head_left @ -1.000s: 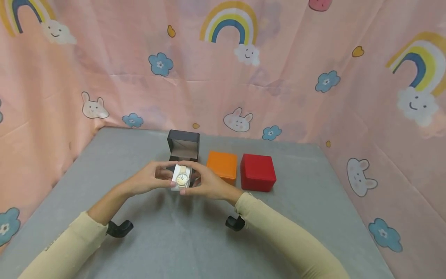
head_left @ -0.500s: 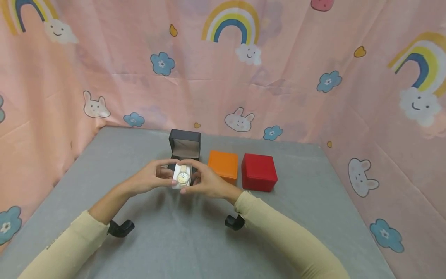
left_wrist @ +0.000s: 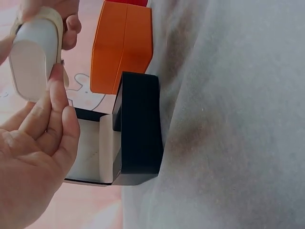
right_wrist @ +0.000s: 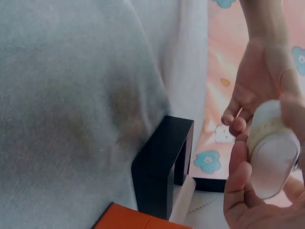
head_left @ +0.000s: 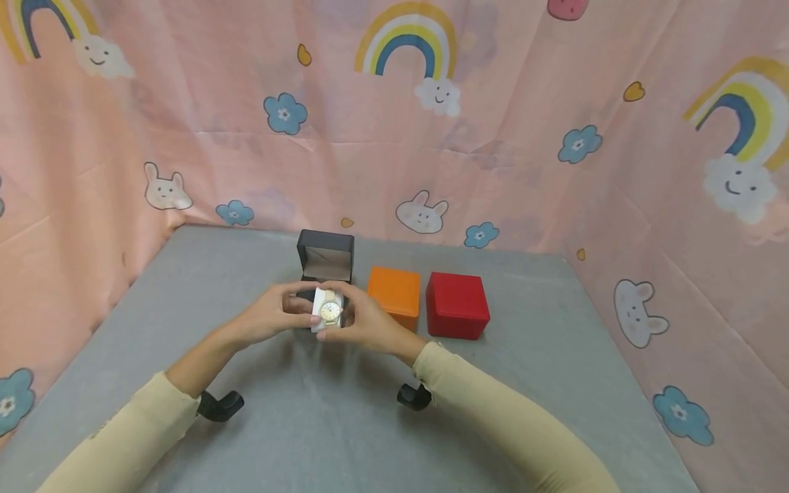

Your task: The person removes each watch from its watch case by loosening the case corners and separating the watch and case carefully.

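A wristwatch (head_left: 331, 312) with a round pale face and cream strap is wrapped around a white cushion (left_wrist: 29, 67), held up in front of a dark watch box (head_left: 327, 255). My left hand (head_left: 269, 316) pinches the cushion's left side between thumb and fingers. From the right, my right hand (head_left: 370, 320) grips the watch and cushion, its thumb at the lower edge. Both wrist views show the cushion's smooth rounded underside, with the strap (right_wrist: 263, 132) passing around it. Behind the hands the dark box stands with its lid raised, its lower part partly hidden in the head view.
Right of the dark box sit an orange box (head_left: 394, 293) and a red box (head_left: 457, 305), both closed. A grey cloth (head_left: 345, 438) covers the table. Pink patterned curtains (head_left: 345, 171) hang at the back and sides.
Both hands have brought the watch and cushion slightly right and up, tilting them a little. The left forearm has shifted right. The boxes stay where they were.
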